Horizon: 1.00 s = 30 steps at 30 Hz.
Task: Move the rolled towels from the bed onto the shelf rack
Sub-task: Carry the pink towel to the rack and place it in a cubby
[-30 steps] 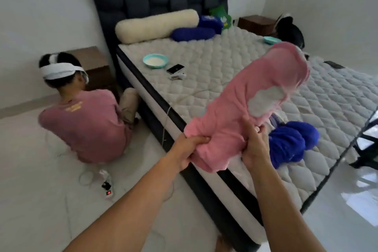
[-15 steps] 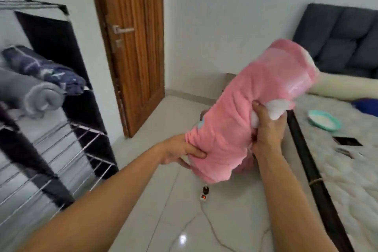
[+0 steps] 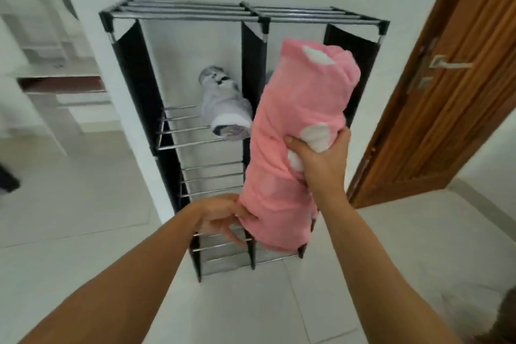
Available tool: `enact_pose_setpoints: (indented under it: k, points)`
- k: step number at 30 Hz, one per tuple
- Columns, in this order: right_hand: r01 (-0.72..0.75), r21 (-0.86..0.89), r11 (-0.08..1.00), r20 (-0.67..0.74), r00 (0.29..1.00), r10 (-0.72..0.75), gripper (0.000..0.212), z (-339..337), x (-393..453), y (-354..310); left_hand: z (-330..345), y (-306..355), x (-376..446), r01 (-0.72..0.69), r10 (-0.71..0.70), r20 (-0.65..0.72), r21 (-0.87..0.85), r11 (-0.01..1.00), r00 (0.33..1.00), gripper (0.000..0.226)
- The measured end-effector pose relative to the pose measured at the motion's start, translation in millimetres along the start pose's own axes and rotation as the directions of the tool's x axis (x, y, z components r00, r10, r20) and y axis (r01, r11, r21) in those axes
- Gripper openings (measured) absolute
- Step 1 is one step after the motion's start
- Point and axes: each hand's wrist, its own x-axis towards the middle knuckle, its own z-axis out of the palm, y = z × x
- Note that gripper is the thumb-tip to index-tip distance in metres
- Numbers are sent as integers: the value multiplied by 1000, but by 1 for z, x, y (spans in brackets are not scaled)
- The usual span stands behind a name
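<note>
Pink rolled fleece towel with white patches is up in the air right in front of the black-and-chrome wire shelf rack, not on any shelf yet, tilted so its top end leans toward the right-hand column. Left hand is cupped around the bottom end, fingers curled under it, and the right hand is closed tight round the middle, thumb dug into the fabric. So both hands have a proper hold on it. One grey-and-white rolled towel already sits on an upper rail shelf in the left column, right up against the black centre divider. What I'd worry about: the pink roll looks fat and long next to those narrow bays, so pushing it in at this angle could catch an end on the divider or the rails and start it unrolling. The shelves are just spaced rods too, so a floppy end could sag between them. And if it swings left it could bump the grey one off its shelf. The wooden door stands close on the right.
</note>
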Motion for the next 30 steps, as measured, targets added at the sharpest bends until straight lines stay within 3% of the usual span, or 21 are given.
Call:
enact_pose_setpoints:
  k: [4,9,12,14,17,23,30]
  points:
    - [-17,7,1000,239,971,15,87,90,17,4,-58,-12,-34,-2,-20,-171,-128,992,985,46]
    - [-94,-38,995,360,927,102,91,181,46,11,-116,-18,-51,-98,25,-326,-210,973,945,46]
    - [-155,-47,987,383,910,161,99,234,77,13,-154,-13,-50,-221,120,-381,-234,947,917,82]
    - [-212,-55,976,380,899,217,105,266,101,12,-178,-3,-47,-321,181,-428,-280,905,885,92]
    - [-255,-102,962,400,875,274,107,307,134,15,-202,17,-43,-391,227,-477,-278,877,849,65]
    - [-334,-205,920,434,812,391,105,355,168,40,-216,47,-35,-387,251,-479,-208,898,841,31]
    - [-242,-409,880,436,795,421,83,372,175,67,-217,54,-6,-423,196,-601,-263,867,775,31]
